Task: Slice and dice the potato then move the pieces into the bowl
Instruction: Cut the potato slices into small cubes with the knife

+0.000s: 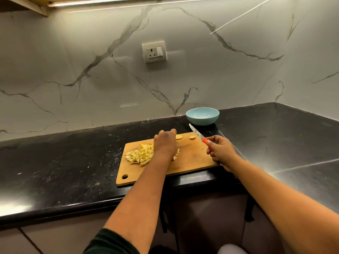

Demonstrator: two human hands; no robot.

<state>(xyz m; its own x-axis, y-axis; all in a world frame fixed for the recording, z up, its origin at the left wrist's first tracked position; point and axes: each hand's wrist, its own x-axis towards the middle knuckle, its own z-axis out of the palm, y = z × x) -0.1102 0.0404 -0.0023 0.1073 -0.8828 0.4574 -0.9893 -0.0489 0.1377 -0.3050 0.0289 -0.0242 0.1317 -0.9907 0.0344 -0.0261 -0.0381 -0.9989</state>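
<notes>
Light blue bowl (202, 116) sits on the black table (55, 162) near the marble wall, just past the far right corner of the wooden cutting board (192, 158); nothing visible inside it from this angle. Board lies on the table w/ a hanging hole at its near left corner. On it: a heap of diced potato pieces (140, 154) left of centre, a few more dice showing to the right of the left wrist, and two uncut potato end slices (179, 137) near the far edge, a little apart from each other.

Left hand (166, 143) reaches over the board, back of hand up, fingers bent down at the right side of the dice heap and next to one end slice; can't tell whether it grips anything, fingertips hidden. Right hand (221, 150) is wrapped round the red handle of a knife (197, 133), held over the board's right edge, blade angled up and away toward the bowl, not touching any potato. Both forearms bare; dark sleeve at left elbow.
</notes>
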